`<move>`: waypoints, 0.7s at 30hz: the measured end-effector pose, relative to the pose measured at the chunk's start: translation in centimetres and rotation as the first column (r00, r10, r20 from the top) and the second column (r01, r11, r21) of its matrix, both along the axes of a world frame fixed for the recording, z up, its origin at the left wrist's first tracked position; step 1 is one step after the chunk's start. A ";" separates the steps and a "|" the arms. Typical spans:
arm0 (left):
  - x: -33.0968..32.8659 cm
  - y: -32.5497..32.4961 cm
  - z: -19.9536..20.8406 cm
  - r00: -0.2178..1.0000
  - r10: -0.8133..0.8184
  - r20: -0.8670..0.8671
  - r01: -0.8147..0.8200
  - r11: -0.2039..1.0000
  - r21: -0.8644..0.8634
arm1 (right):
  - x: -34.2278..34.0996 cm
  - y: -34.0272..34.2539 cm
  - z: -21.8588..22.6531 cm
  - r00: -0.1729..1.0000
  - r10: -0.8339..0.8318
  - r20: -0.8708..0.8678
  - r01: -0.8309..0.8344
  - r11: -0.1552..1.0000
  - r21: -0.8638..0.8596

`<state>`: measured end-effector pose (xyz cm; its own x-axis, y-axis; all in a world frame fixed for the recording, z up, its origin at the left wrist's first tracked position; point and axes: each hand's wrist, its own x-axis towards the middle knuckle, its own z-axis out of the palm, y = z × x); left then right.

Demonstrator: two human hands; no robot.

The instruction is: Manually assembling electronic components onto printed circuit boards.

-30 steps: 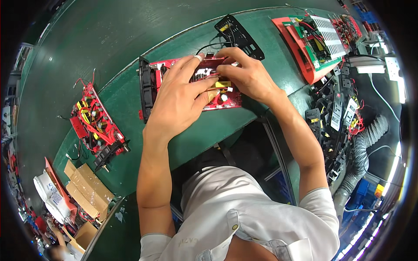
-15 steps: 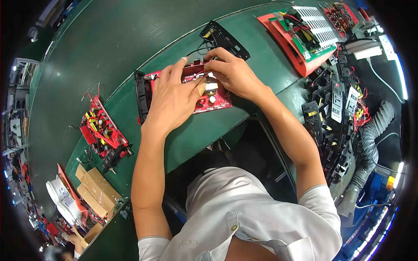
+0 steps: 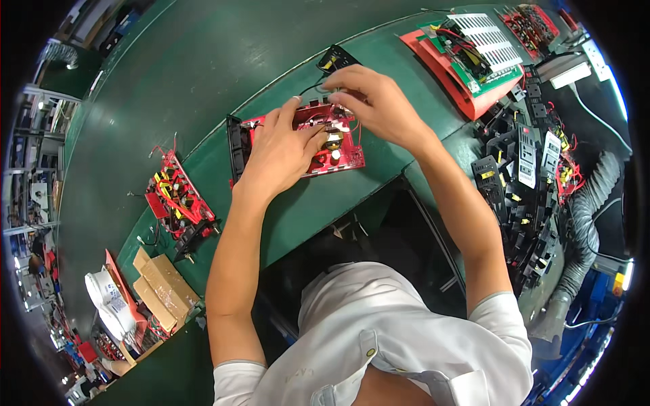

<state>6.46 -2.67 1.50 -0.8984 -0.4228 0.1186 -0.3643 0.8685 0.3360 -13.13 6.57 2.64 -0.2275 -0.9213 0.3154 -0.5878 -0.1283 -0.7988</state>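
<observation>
A red circuit board [image 3: 349, 157] with a black end panel [image 3: 238, 145] on its left side lies on the green bench in front of me. My left hand [image 3: 281, 150] grips the board, fingers reaching its far edge and thumb beside a yellow-wrapped transformer [image 3: 334, 140]. Over the board's far right corner hovers my right hand [image 3: 384, 111], its thumb and fingers apart with nothing visible between them. Behind that hand, a black panel [image 3: 335, 58] with a black cable is partly covered.
Another wired red board [image 3: 177, 196] lies at left, near a cardboard box [image 3: 166, 291] and a white spool [image 3: 108, 304]. At far right are a green board with a slotted metal plate [image 3: 484, 42], a heap of black panels [image 3: 521, 196] and a grey flexible duct [image 3: 586, 210].
My right hand has lifted from the board's wiring, and its fingers have spread. My left hand stays on the board. The black panel is now more hidden behind the right hand.
</observation>
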 end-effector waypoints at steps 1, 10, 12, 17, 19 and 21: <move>0.1 0.0 -0.2 1.000 -0.003 -0.028 0.002 0.999 -0.038 | 0.6 0.5 1.4 0.999 0.040 -0.035 -0.040 0.999 0.000; 1.3 -0.2 3.5 0.999 -0.028 -0.037 0.024 0.995 -0.100 | 4.2 1.7 -0.2 0.991 0.135 -0.018 -0.129 0.974 0.184; 1.6 0.1 4.3 0.981 0.031 -0.191 -0.033 0.999 -0.004 | 3.7 0.7 -0.3 0.938 0.152 0.311 -0.258 0.907 0.333; 4.0 2.0 0.9 0.725 0.440 -0.529 -0.020 0.782 0.623 | 4.3 -0.1 -0.3 0.554 -0.037 0.832 -0.371 0.883 0.286; 4.5 3.3 0.1 0.731 0.562 -0.387 -0.017 0.583 0.813 | 4.5 0.0 -0.8 0.533 -0.038 0.845 -0.339 0.905 0.255; 4.3 4.0 0.2 0.749 0.585 -0.312 -0.029 0.498 0.866 | 5.0 0.1 -0.6 0.535 -0.060 0.843 -0.315 0.911 0.265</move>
